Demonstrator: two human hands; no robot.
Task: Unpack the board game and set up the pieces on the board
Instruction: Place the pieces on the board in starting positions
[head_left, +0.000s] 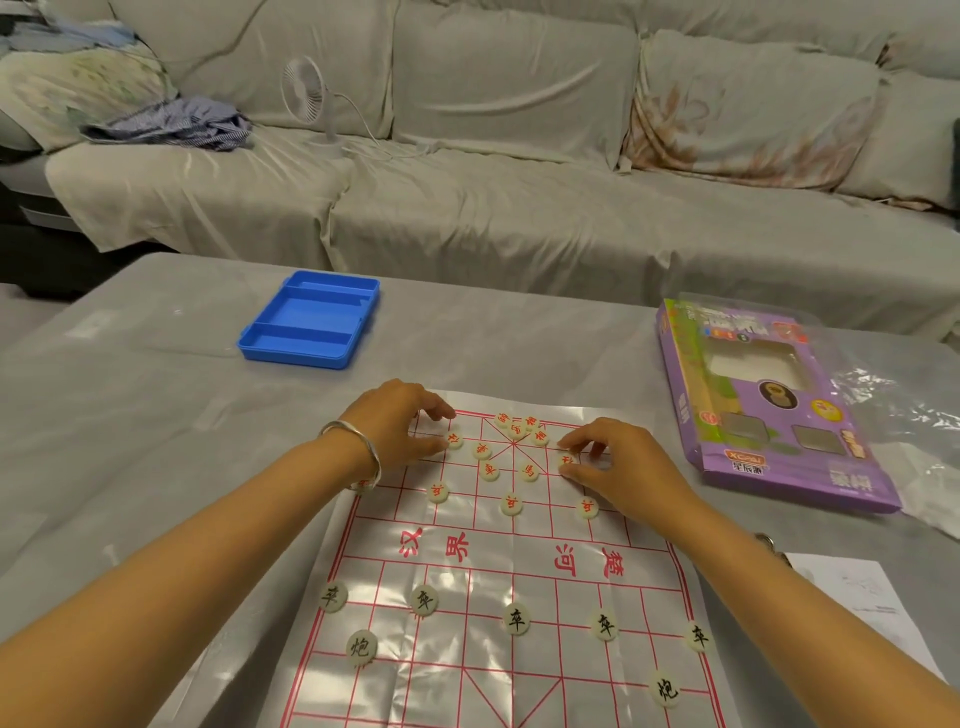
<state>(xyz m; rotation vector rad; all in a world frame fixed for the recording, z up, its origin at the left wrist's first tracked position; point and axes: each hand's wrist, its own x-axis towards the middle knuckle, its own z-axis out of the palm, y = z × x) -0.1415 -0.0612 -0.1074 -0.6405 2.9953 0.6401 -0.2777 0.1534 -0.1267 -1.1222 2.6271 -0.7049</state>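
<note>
Board (441, 670), a glossy sheet gridded in red, lies flat on the table (156, 415). I see cream discs on it: red-lettered discs (511, 504) far, black-lettered discs (516, 619) near. Left hand (400, 421) pinches one red disc (454, 439); right hand (618, 467) pinches a second red disc (567, 461).

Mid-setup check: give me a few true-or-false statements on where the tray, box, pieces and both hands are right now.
1. The blue tray holds leftover pieces. False: its compartments are empty.
2. Black-lettered pieces lie on the near half of the board. True.
3. The right hand pinches the right red piece. True.
4. The purple box lies left of the board. False: it lies to the board's right.
5. The left hand rests flat on bare table. False: its thumb and fingers curl around the left red piece near the board's far left corner.
</note>
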